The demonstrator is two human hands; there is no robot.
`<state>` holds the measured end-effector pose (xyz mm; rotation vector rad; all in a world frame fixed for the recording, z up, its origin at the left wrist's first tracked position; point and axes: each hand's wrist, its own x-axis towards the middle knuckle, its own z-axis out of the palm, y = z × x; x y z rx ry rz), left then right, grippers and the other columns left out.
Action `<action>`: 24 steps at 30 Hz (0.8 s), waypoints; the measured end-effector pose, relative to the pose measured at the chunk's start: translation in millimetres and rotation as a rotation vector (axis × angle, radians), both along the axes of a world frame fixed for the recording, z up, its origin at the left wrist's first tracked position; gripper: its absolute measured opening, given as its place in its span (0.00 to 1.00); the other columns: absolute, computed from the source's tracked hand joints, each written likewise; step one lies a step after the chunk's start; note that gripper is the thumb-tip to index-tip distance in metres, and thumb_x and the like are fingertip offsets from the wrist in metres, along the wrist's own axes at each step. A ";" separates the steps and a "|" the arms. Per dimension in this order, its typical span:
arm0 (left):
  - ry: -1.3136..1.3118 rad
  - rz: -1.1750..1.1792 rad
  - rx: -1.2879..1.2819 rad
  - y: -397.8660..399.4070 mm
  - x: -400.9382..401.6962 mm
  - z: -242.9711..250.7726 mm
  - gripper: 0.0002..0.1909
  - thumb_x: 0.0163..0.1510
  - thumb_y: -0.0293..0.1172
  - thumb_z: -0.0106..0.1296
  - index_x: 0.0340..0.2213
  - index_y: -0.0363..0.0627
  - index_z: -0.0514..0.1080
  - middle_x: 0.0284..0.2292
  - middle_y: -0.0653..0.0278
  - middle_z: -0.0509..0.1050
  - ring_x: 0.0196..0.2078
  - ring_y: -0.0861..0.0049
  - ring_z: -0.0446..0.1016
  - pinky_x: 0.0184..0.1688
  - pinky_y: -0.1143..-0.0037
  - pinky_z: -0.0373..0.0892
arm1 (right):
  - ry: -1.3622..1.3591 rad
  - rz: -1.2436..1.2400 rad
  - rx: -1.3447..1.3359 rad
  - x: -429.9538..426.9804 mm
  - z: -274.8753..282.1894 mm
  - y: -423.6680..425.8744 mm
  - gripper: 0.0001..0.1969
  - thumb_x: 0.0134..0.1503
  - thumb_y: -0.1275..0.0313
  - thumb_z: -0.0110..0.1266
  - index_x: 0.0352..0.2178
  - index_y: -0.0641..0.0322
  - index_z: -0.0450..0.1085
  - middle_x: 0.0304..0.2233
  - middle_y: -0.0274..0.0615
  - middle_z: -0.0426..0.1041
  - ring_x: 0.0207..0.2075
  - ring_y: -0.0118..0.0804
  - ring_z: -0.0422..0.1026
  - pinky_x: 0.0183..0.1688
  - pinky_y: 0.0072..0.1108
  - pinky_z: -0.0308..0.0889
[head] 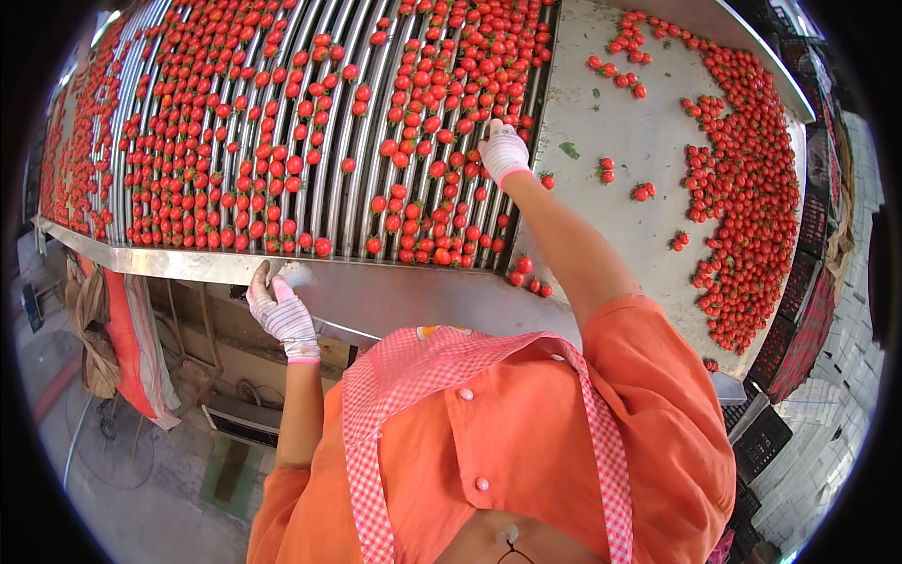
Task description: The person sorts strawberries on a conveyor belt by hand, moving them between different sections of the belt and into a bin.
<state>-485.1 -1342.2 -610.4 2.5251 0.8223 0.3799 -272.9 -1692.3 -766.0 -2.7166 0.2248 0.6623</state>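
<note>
In a striped knit glove, my right hand (504, 149) reaches over the right end of a metal roller conveyor (337, 197). Its fingers point down among red cherry tomatoes (440, 168); whether they grip one is hidden. My left hand (285, 321), gloved alike with dirty fingertips, is at the conveyor's front metal rim (190, 264). Two of its fingers are spread, and nothing shows in its grasp. Small tomatoes, many with green calyxes, lie in rows between the rollers, thickest near the upper right.
Right of the rollers, a flat metal table (634, 233) bears a dense pile of cherry tomatoes (747, 183) along its far edge. A leaf scrap (569, 149) lies on it. Black plastic crates (762, 440) stand beyond. Red-and-grey cloth (134, 345) hangs below the conveyor at left.
</note>
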 end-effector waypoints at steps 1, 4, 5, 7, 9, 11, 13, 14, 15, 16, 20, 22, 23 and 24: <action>0.040 -0.135 0.175 -5.1 8.2 7.2 0.17 0.54 0.28 0.48 0.45 0.38 0.73 0.44 0.53 0.71 0.48 0.65 0.70 0.52 0.69 0.65 | 0.065 -0.038 0.053 8.3 -4.3 -10.3 0.19 0.52 0.64 0.55 0.43 0.63 0.68 0.40 0.53 0.75 0.43 0.48 0.75 0.45 0.33 0.70; 0.033 -0.443 0.254 -33.9 34.4 18.4 0.17 0.55 0.32 0.48 0.45 0.40 0.72 0.45 0.54 0.71 0.51 0.66 0.68 0.54 0.68 0.64 | 0.090 -0.351 0.599 5.9 -7.3 -14.8 0.18 0.52 0.63 0.56 0.41 0.63 0.73 0.31 0.48 0.77 0.34 0.38 0.76 0.40 0.25 0.70; 0.018 -0.522 0.205 -46.6 40.5 15.5 0.17 0.56 0.34 0.48 0.46 0.40 0.71 0.46 0.55 0.71 0.52 0.67 0.68 0.55 0.68 0.64 | 0.087 -0.389 0.731 -0.3 6.4 -0.3 0.18 0.52 0.62 0.56 0.40 0.63 0.74 0.29 0.46 0.77 0.31 0.34 0.75 0.39 0.24 0.70; 0.092 -0.243 -0.716 -73.7 45.4 1.7 0.23 0.58 0.41 0.49 0.50 0.39 0.68 0.50 0.54 0.68 0.58 0.60 0.61 0.59 0.62 0.62 | 0.076 -0.112 0.875 -18.2 64.6 38.3 0.14 0.57 0.69 0.52 0.42 0.66 0.72 0.29 0.38 0.75 0.27 0.24 0.71 0.32 0.18 0.69; 0.031 0.214 -1.645 -110.8 70.0 0.6 0.22 0.59 0.46 0.46 0.47 0.43 0.68 0.45 0.58 0.72 0.51 0.65 0.69 0.55 0.59 0.65 | 0.038 0.081 1.090 -41.4 97.5 65.6 0.16 0.56 0.68 0.53 0.45 0.64 0.71 0.35 0.40 0.76 0.36 0.28 0.74 0.41 0.21 0.70; 0.199 0.619 -1.986 -125.4 92.4 -10.3 0.22 0.59 0.50 0.45 0.44 0.45 0.69 0.46 0.59 0.72 0.49 0.66 0.71 0.52 0.60 0.68 | -0.070 0.370 1.153 -59.1 121.1 79.8 0.18 0.54 0.69 0.56 0.47 0.64 0.70 0.37 0.40 0.75 0.40 0.28 0.73 0.45 0.22 0.70; 0.095 0.415 -2.264 -121.5 93.3 -29.6 0.20 0.58 0.49 0.45 0.40 0.45 0.71 0.42 0.61 0.75 0.44 0.67 0.74 0.41 0.65 0.75 | -0.094 0.417 1.120 -64.3 134.3 79.7 0.18 0.54 0.69 0.56 0.46 0.63 0.70 0.38 0.40 0.76 0.40 0.27 0.73 0.45 0.22 0.69; 0.041 0.450 -2.437 -113.4 89.6 -45.8 0.18 0.58 0.47 0.46 0.38 0.44 0.72 0.41 0.60 0.75 0.43 0.66 0.75 0.38 0.66 0.76 | 0.094 0.135 1.271 -66.4 136.8 76.5 0.17 0.55 0.69 0.55 0.46 0.63 0.71 0.38 0.41 0.76 0.39 0.27 0.73 0.44 0.21 0.69; -0.013 0.484 -2.614 -107.5 87.9 -56.1 0.16 0.58 0.44 0.47 0.37 0.43 0.72 0.39 0.59 0.76 0.42 0.65 0.75 0.36 0.68 0.77 | 0.136 -0.100 1.353 -63.6 136.2 69.6 0.15 0.56 0.70 0.54 0.44 0.62 0.72 0.37 0.41 0.77 0.39 0.27 0.74 0.43 0.21 0.69; 0.037 0.462 -2.566 -108.8 94.2 -47.2 0.14 0.58 0.40 0.49 0.35 0.41 0.72 0.39 0.57 0.76 0.42 0.63 0.75 0.35 0.69 0.78 | 0.009 -0.197 1.222 -60.6 116.2 58.2 0.15 0.56 0.68 0.54 0.44 0.61 0.73 0.36 0.42 0.77 0.39 0.29 0.74 0.43 0.22 0.69; 0.072 0.411 -2.285 -88.1 100.4 -49.9 0.09 0.56 0.33 0.54 0.33 0.39 0.72 0.36 0.54 0.76 0.44 0.63 0.75 0.33 0.71 0.79 | -0.091 -0.090 0.569 -81.4 64.0 27.7 0.13 0.57 0.68 0.52 0.42 0.62 0.74 0.38 0.45 0.77 0.40 0.38 0.76 0.45 0.25 0.69; 0.258 0.146 -1.890 -81.4 105.5 -63.0 0.11 0.57 0.37 0.53 0.36 0.42 0.74 0.33 0.60 0.77 0.43 0.70 0.76 0.33 0.74 0.78 | 0.048 0.232 0.331 -101.4 39.7 24.3 0.16 0.56 0.68 0.52 0.46 0.60 0.70 0.44 0.47 0.71 0.45 0.46 0.72 0.48 0.30 0.68; 0.477 -0.025 -1.369 -94.5 112.5 -53.1 0.13 0.57 0.39 0.52 0.38 0.44 0.75 0.32 0.61 0.77 0.40 0.71 0.76 0.34 0.73 0.76 | 0.037 0.371 0.246 -115.5 22.2 17.2 0.18 0.56 0.68 0.52 0.48 0.59 0.67 0.45 0.47 0.69 0.46 0.47 0.71 0.48 0.31 0.68; 0.477 -0.364 -0.999 -98.5 112.7 -54.2 0.13 0.56 0.40 0.52 0.38 0.45 0.75 0.33 0.59 0.77 0.39 0.69 0.76 0.36 0.70 0.75 | -0.006 0.383 0.351 -118.8 22.1 15.5 0.20 0.56 0.67 0.52 0.50 0.58 0.64 0.47 0.47 0.65 0.47 0.48 0.70 0.48 0.33 0.67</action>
